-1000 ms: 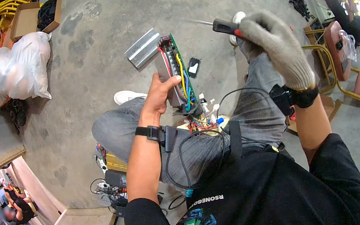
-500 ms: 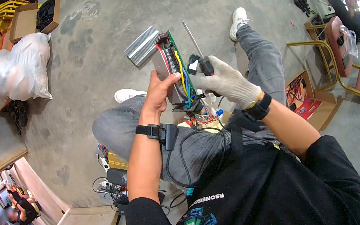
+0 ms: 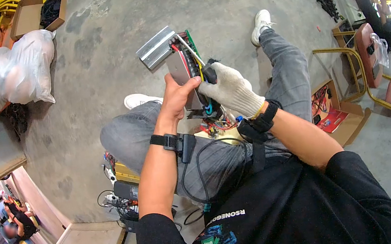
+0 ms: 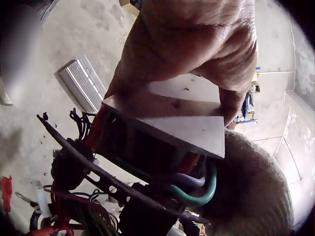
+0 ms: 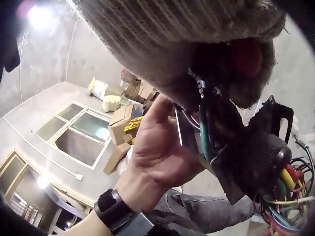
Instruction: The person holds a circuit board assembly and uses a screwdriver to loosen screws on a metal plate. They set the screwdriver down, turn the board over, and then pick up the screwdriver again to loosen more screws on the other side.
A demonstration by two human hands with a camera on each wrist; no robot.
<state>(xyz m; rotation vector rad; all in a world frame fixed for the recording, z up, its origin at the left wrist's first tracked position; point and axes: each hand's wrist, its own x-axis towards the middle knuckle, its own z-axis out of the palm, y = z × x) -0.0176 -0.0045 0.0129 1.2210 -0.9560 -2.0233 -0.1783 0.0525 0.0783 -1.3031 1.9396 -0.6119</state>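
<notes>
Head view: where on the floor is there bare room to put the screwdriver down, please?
On the floor, one wide bare patch lies between the white bag and the ridged metal piece; another lies between the far end of the opened device and the right shoe. It is crowded below the device, where coloured wires bunch, and at lower left, among cables.

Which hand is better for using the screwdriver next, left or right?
Probably the right hand: it grips the screwdriver, whose shaft points along the open wired unit. The left hand seems busy holding that unit.
</notes>
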